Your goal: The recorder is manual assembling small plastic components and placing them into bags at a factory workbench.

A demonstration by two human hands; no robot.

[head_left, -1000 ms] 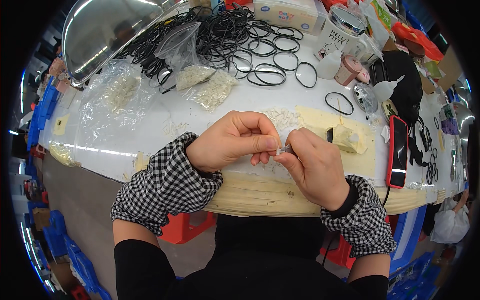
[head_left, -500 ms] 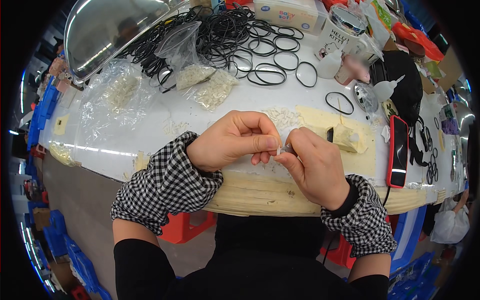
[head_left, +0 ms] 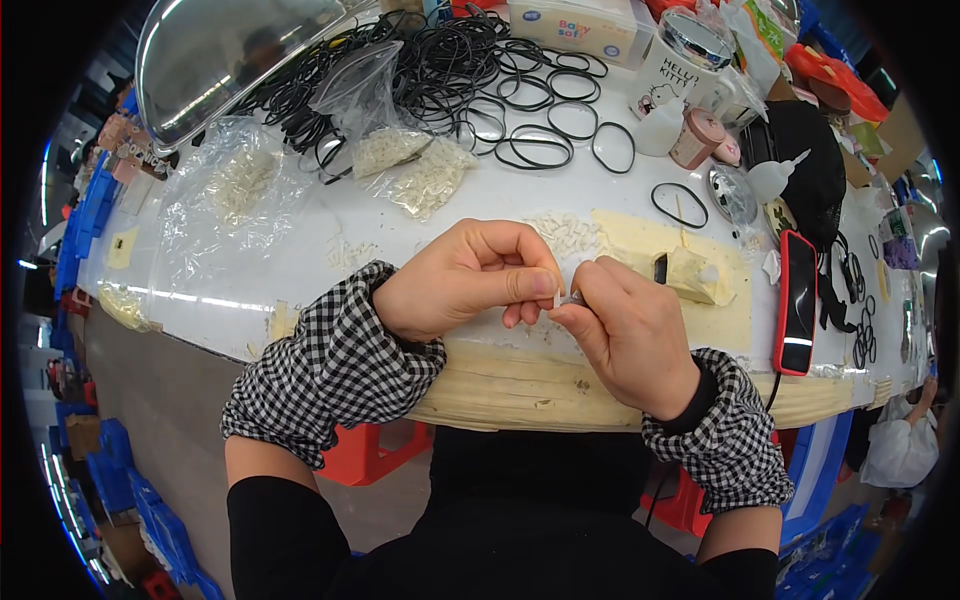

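Above the near edge of the white table, my left hand (head_left: 470, 275) and my right hand (head_left: 630, 325) meet almost fingertip to fingertip. Between thumb and forefinger, my left hand pinches a small white piece (head_left: 557, 299). My right hand is closed on a small greyish, metallic-looking thing (head_left: 574, 298), mostly covered by the fingers, its end against or very near the white piece. Just beyond the hands lies a pile of loose small white pieces (head_left: 565, 235). A pale yellow block (head_left: 697, 277) stands right of my right hand on a yellowish sheet (head_left: 730, 325).
Clear bags of whitish pieces (head_left: 425, 175) (head_left: 240, 185) lie at the left. Black rubber-like loops (head_left: 440, 75) are heaped behind, with single loops (head_left: 612, 148) spread rightward. A red-edged phone (head_left: 796, 305), a squeeze bottle (head_left: 775, 178) and a white mug (head_left: 675, 75) stand or lie at the right.
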